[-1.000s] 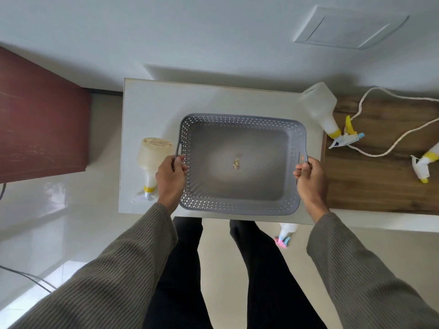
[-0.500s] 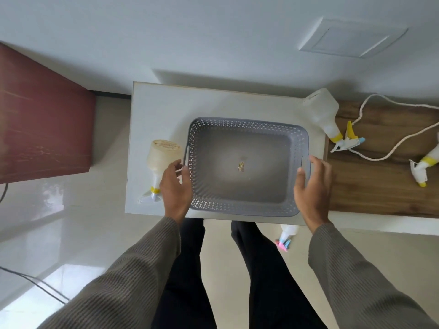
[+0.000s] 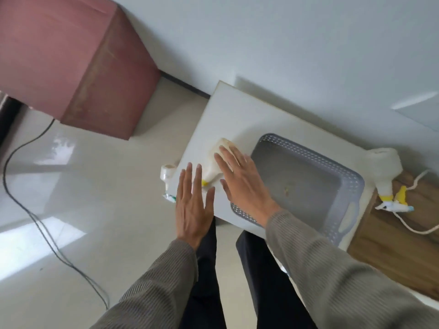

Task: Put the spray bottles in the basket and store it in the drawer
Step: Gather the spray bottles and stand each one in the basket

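Fingers straight and holding nothing, the left hand [image 3: 193,205] and right hand [image 3: 242,184] reach over a spray bottle [image 3: 219,160] lying on the white counter [image 3: 228,119] beside the bottle-free grey basket [image 3: 308,153]. A second spray bottle [image 3: 384,167] lies beyond it. Loading and drawer storage apparently remain.

The person wore a long-sleeved knitted top in a muted grey-brown. The left sleeve [image 3: 154,288] and the right sleeve [image 3: 332,269] were both finely ribbed, with narrow ridges running lengthwise along the arm. Each sleeve reached the wrist and ended in a plain edge that sat fairly close there. Higher up the knit was looser and fell in soft folds. Beyond the sleeve ends, the left hand [image 3: 193,205] and the right hand [image 3: 244,184] were bare. Lower in view showed black trousers [image 3: 206,281], plain and smooth, of a matte cloth much darker than the top.
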